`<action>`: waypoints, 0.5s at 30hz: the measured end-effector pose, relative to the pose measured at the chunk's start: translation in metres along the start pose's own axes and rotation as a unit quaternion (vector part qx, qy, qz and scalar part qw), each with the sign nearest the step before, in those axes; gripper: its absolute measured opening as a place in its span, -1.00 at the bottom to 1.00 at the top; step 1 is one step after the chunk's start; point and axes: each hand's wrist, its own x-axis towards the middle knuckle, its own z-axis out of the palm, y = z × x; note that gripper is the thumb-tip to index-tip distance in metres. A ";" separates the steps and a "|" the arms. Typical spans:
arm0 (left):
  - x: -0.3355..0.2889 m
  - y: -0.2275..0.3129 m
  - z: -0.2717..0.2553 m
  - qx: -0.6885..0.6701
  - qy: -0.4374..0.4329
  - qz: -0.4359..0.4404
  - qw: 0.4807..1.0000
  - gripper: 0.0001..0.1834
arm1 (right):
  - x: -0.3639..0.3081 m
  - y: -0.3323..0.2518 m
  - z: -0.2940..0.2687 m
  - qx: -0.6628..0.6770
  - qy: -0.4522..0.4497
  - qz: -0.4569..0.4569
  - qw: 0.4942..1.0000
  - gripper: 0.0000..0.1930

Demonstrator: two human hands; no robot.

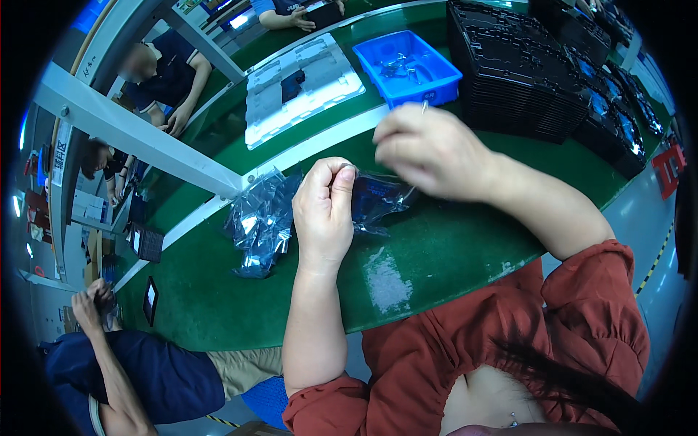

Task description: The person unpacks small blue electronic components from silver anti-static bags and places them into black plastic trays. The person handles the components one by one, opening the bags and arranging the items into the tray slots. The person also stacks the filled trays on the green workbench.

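Note:
My left hand (325, 207) is closed above the green table, thumb pressed against the curled forefinger. Whatever it pinches is too small or too hidden to make out. Just right of it, partly behind the fingers, lies a clear plastic bag (382, 200) with a dark sheen. On the left side of this hand sits a heap of crumpled clear plastic bags (262, 218). My right hand (436, 152) is raised to the right, just in front of a blue bin (425, 97). Its fingers look bent, but motion blurs them. The bin contains small clear-wrapped pieces (400, 67).
Tall stacks of black trays (520, 94) stand at the back right. A pale moulded tray (320, 102) carrying a black part (292, 86) lies beyond a white rail. A white metal post (145, 138) crosses the left. Co-workers sit at left and far side; a black-framed device (150, 300) lies near one.

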 end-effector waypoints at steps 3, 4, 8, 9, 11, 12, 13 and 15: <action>-0.003 0.009 -0.003 0.019 -0.006 0.003 1.000 -0.85 | -0.005 -0.027 -0.002 0.042 0.000 0.041 0.998 -0.89; -0.003 0.010 -0.002 0.014 -0.007 0.012 1.000 -0.85 | -0.006 -0.028 -0.002 0.058 0.007 0.067 0.996 -0.91; -0.005 0.013 0.002 0.012 -0.011 0.039 0.999 -0.86 | -0.011 -0.026 -0.009 0.147 -0.034 0.168 0.974 -0.90; -0.005 0.014 0.002 0.016 -0.013 0.044 0.999 -0.87 | -0.011 -0.025 -0.010 0.153 -0.048 0.178 0.971 -0.91; -0.005 0.011 0.005 0.009 -0.013 0.053 0.998 -0.85 | -0.012 -0.023 -0.011 0.170 -0.077 0.190 0.964 -0.90; -0.006 0.010 0.006 0.006 -0.013 0.057 0.998 -0.85 | -0.013 -0.023 -0.011 0.183 -0.091 0.193 0.960 -0.90; -0.006 0.010 0.008 0.010 -0.012 0.059 0.998 -0.85 | -0.013 -0.022 -0.010 0.195 -0.105 0.195 0.955 -0.89; -0.008 0.012 0.011 0.019 -0.009 0.063 0.998 -0.86 | -0.015 -0.019 -0.009 0.166 -0.108 0.174 0.965 -0.90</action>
